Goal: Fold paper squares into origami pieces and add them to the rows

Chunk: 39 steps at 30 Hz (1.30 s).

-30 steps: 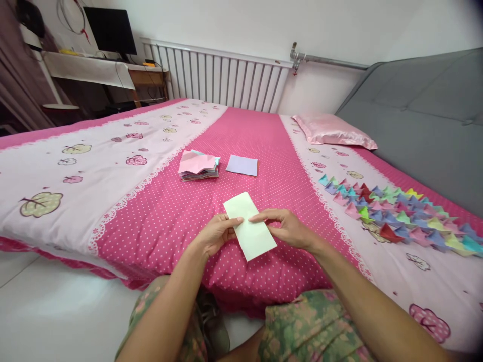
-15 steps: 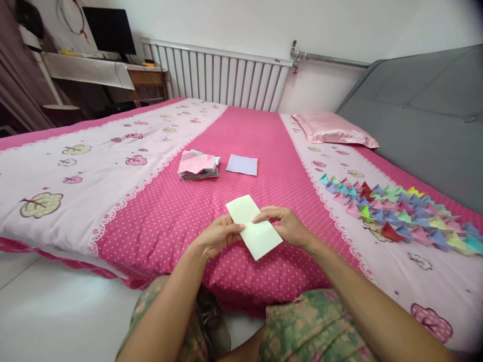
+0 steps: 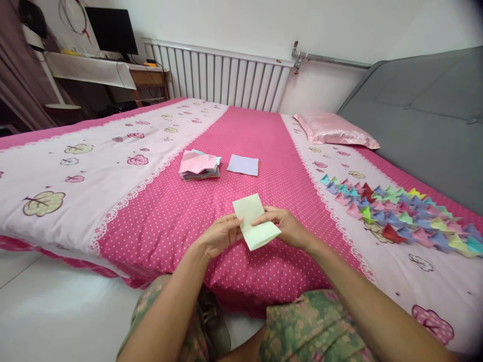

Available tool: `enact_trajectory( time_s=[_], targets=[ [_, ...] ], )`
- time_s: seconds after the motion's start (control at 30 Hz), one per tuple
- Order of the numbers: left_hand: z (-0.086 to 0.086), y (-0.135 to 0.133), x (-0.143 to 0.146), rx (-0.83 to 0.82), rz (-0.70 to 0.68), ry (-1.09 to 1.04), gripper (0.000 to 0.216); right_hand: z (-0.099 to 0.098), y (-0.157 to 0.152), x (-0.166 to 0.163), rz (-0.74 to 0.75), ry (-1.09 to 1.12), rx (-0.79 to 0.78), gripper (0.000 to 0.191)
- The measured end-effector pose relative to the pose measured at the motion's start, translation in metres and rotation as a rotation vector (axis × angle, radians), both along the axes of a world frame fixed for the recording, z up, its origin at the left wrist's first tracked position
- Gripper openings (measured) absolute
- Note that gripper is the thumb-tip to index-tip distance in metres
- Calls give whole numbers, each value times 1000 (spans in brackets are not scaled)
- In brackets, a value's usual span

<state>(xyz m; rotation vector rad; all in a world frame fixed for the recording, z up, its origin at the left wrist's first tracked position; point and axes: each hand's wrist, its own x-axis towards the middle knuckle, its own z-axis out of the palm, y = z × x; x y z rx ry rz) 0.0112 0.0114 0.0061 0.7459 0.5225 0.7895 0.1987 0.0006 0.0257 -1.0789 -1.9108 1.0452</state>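
Observation:
A pale yellow folded paper (image 3: 253, 221) is held just above the pink dotted bedspread (image 3: 173, 211), near the bed's front edge. My left hand (image 3: 219, 235) pinches its left edge with thumb and fingers. On the other side, my right hand (image 3: 287, 227) grips the right edge, fingers curled over the paper. The near part of the paper bends upward between the two hands.
A stack of coloured paper sheets (image 3: 199, 165) and a single lilac sheet (image 3: 243, 165) lie farther back on the bed. Rows of several folded coloured paper shapes (image 3: 396, 213) cover the right side. A pink pillow (image 3: 334, 130) and grey headboard (image 3: 426, 110) are at the right.
The near end of the yellow paper has lifted and folded up toward the middle, so the sheet looks shorter. Both hands stayed on its edges and shifted slightly right.

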Motion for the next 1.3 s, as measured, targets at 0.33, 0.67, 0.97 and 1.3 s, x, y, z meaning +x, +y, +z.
enact_trajectory(
  time_s=[0.33, 0.67, 0.97, 1.3],
  targets=[
    [5, -3, 4, -47, -25, -199, 33, 1, -4, -11, -211, 94, -63, 25],
    [-5, -4, 16, 85, 100, -18, 22, -1, -9, -18, -397, 19, -101, 28],
    [-2, -6, 12, 143, 19, 93, 22, 2, -8, -19, -478, 291, -139, 50],
    [1, -9, 8, 273, -197, 245, 23, 6, -12, -21, -463, 352, -297, 35]
  ],
)
